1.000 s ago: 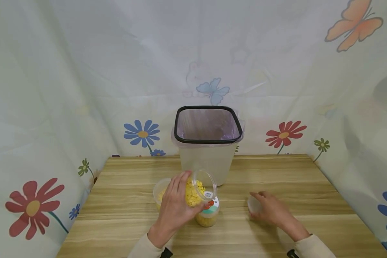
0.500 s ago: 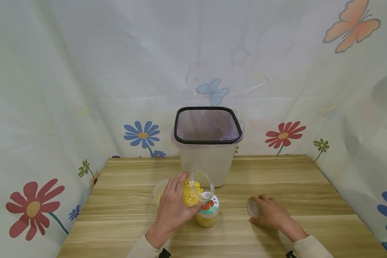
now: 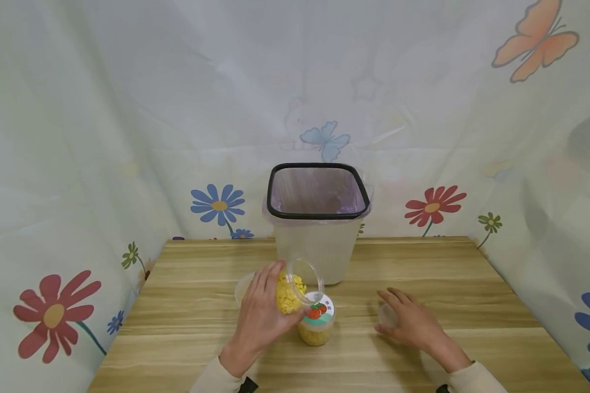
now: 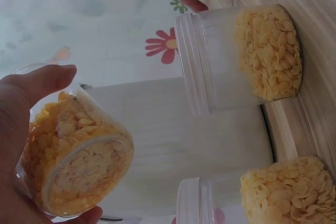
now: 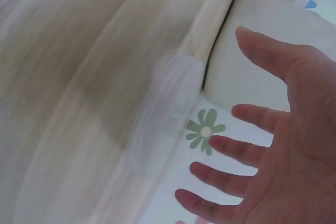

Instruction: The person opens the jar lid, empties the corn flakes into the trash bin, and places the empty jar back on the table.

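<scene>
My left hand [image 3: 263, 319] grips a clear round jar [image 4: 118, 127] of yellow flakes that look like cornflakes. The jar is tilted, its lidless mouth facing right, the flakes staying inside. Below it stands a lidded jar [image 3: 316, 334] with a tomato label and a shallow fill of flakes. A third jar [image 4: 286, 198], also lidded and part full, is mostly hidden behind my left hand in the head view. On the right, my right hand [image 3: 415, 325] has spread fingers over a translucent round lid [image 5: 168, 114] on the table; the right wrist view shows the palm free of any object.
A pale bin [image 3: 314, 248] with a black rim and a purple liner stands at the back of the wooden table [image 3: 201, 254]. Behind and at both sides hangs a white curtain [image 3: 177, 120] printed with flowers and butterflies.
My right hand's fingers have spread and lifted off the lid, which lies in about the same place. The left hand with its jar has shifted slightly left.
</scene>
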The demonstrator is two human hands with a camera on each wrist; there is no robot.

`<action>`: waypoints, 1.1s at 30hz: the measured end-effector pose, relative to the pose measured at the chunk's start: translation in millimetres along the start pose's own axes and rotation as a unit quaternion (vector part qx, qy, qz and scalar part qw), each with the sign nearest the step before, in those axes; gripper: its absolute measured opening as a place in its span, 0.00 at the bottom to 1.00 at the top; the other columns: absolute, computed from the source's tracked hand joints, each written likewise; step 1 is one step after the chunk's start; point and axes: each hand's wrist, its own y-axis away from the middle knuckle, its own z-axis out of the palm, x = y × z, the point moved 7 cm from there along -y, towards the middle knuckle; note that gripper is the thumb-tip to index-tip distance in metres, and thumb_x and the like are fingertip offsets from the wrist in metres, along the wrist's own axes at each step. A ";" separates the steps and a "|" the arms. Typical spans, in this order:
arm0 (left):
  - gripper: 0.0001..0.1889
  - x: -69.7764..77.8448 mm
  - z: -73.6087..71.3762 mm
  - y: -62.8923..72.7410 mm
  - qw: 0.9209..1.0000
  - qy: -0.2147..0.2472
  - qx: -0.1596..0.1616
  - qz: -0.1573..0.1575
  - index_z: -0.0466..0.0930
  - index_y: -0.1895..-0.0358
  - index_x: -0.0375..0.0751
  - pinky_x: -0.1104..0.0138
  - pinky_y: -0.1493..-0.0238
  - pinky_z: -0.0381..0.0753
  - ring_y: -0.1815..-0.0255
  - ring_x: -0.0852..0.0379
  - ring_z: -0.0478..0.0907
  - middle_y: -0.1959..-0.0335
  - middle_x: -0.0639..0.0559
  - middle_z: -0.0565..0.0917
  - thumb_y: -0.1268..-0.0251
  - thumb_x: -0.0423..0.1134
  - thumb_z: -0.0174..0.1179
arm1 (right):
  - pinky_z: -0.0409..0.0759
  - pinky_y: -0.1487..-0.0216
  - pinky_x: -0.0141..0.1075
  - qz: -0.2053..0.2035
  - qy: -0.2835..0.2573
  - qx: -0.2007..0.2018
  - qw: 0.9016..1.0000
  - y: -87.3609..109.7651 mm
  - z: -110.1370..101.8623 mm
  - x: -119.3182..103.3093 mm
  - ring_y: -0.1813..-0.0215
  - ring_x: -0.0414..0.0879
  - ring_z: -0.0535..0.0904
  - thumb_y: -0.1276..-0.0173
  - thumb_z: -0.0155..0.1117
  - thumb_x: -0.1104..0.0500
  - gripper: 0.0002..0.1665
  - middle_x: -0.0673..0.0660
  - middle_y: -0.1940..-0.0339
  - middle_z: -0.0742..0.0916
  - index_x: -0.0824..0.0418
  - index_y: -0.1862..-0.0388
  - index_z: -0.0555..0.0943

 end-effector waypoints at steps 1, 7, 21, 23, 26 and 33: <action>0.54 -0.2 -0.3 0.2 1.000 0.001 0.001 0.001 0.66 0.32 0.41 0.58 0.38 0.78 0.39 0.51 0.75 0.37 0.49 0.76 0.66 0.61 0.78 | 0.75 0.49 0.66 -0.005 0.000 0.005 1.000 0.4 -2.2 -2.6 0.36 0.68 0.73 0.45 0.74 0.40 0.46 0.65 0.32 0.75 0.55 0.31 0.71; 0.54 -1.2 -2.6 0.8 1.000 0.002 0.007 0.004 0.67 0.32 0.40 0.57 0.38 0.78 0.39 0.50 0.75 0.37 0.49 0.76 0.67 0.59 0.80 | 0.64 0.37 0.71 -0.019 0.013 0.031 0.999 3.4 -13.2 -18.8 0.27 0.67 0.65 0.45 0.73 0.39 0.46 0.63 0.25 0.70 0.53 0.30 0.71; 0.53 -1.9 -13.8 -4.1 0.999 -0.008 0.031 0.026 0.68 0.34 0.37 0.54 0.39 0.78 0.39 0.48 0.75 0.38 0.46 0.77 0.66 0.59 0.79 | 0.54 0.32 0.72 -0.069 0.003 0.110 0.992 5.1 -54.4 -59.9 0.23 0.63 0.59 0.41 0.67 0.34 0.45 0.60 0.22 0.65 0.48 0.27 0.68; 0.53 -2.1 -16.0 -6.2 0.999 -0.009 0.034 0.028 0.68 0.34 0.36 0.54 0.39 0.78 0.40 0.47 0.76 0.39 0.46 0.77 0.66 0.59 0.79 | 0.55 0.32 0.71 -0.078 0.005 0.124 0.989 5.1 -62.9 -65.9 0.23 0.63 0.59 0.41 0.68 0.35 0.46 0.60 0.22 0.65 0.48 0.26 0.68; 0.53 -2.9 -19.9 -10.0 0.999 -0.008 0.036 0.028 0.68 0.34 0.36 0.54 0.39 0.78 0.40 0.47 0.76 0.39 0.45 0.77 0.66 0.58 0.79 | 0.57 0.32 0.71 -0.092 0.005 0.145 0.985 5.0 -76.1 -74.3 0.23 0.63 0.60 0.42 0.69 0.35 0.47 0.59 0.21 0.64 0.46 0.26 0.66; 0.52 -5.0 -30.9 -19.0 0.999 -0.002 0.037 0.025 0.66 0.34 0.38 0.54 0.39 0.78 0.39 0.46 0.75 0.39 0.44 0.76 0.66 0.58 0.79 | 0.56 0.32 0.71 -0.122 -0.001 0.175 0.977 -0.6 -102.2 -89.3 0.23 0.62 0.58 0.41 0.69 0.38 0.47 0.56 0.19 0.61 0.44 0.24 0.63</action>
